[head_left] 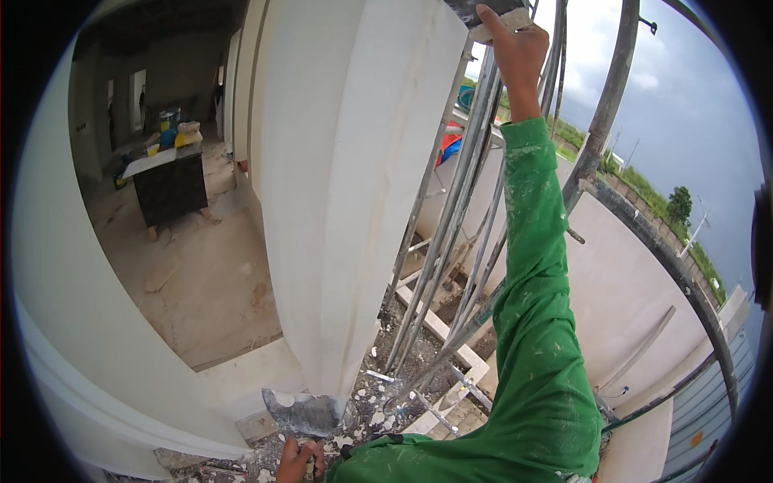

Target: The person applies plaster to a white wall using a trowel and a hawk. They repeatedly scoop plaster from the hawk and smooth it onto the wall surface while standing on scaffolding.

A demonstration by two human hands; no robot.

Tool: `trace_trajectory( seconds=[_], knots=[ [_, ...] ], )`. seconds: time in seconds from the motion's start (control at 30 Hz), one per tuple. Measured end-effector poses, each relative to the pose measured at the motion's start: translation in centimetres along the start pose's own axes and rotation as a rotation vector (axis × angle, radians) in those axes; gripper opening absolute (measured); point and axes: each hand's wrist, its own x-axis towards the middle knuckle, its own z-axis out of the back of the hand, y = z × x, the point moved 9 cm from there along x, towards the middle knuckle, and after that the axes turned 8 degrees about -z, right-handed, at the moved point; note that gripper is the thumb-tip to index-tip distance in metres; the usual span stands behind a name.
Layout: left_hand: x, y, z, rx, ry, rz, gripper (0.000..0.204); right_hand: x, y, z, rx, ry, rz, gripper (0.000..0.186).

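Drop risk: up high, a slack grip could have let the blade (473, 9) fall, I reckoned.
Column (354, 161): a tilted scraper (304, 414) could have gouged its white foot.
Right hand (519, 44): there, pinching the blade by the column's edge.
Left hand (298, 460): curled round the scraper's handle, low down.

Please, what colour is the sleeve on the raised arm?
The sleeve is green, with whitish specks; best seen in the head view.
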Motion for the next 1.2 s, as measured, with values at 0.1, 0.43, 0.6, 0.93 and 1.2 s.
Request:
trace_trajectory(
  seconds=[0.1, 0.43, 0.6, 0.93, 1.2],
  knots=[
    [0.3, -0.9, -1.4, -0.002, 0.004, -0.020, 0.028, -1.2, -1.8, 0.6, 0.103, -0.036, 0.098, 0.041],
    [0.4, -0.7, -1.9, -0.001, -0.002, -0.011, 0.028, -8.3, -2.2, 0.7, 0.042, -0.021, 0.022, 0.039],
    [-0.1, 0.2, -1.0, -0.002, 0.014, 0.005, 0.034, -12.8, -3.2, -0.1, 0.151, 0.046, -0.074, 0.032],
    [-0.3, -1.8, -3.0, 0.034, -0.070, -0.046, 0.024, -20.0, -6.2, -0.8, 0.171, 0.133, -0.188, 0.028],
    [-1.4, -0.1, -2.3, 0.039, -0.032, 0.009, 0.025, -26.2, -7.8, -0.7, 0.071, 0.192, -0.204, 0.024]
  ],
)
